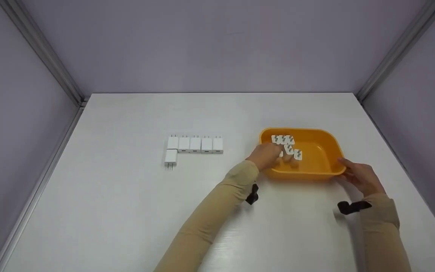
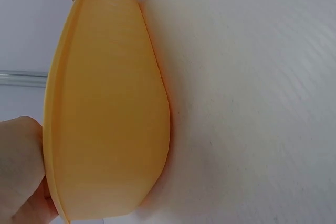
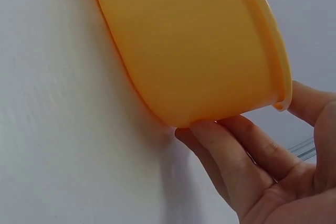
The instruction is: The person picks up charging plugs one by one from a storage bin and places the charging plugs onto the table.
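My right hand [image 1: 361, 178] holds the yellow plastic basin [image 1: 317, 175] at its near right corner. In the right wrist view, the right thumb lies at the rim and the fingers [image 3: 226, 153] press the outer wall from below. My left hand [image 1: 266, 155] reaches over the basin's left side, beside several white charger plugs [image 1: 298, 154] lying inside with prongs showing. One plug is partly covered by that hand. The left wrist view shows the left hand [image 2: 21, 166] at the rim, its fingertips hidden behind the wall, so its grasp is unclear.
Left of the basin, several white charger plugs [image 1: 195, 144] form a row on the white table [image 1: 127, 211], prongs away from me. A single plug [image 1: 170, 156] lies below the row's left end, prongs toward me. Pale walls [image 1: 217, 45] enclose the table's back and sides.
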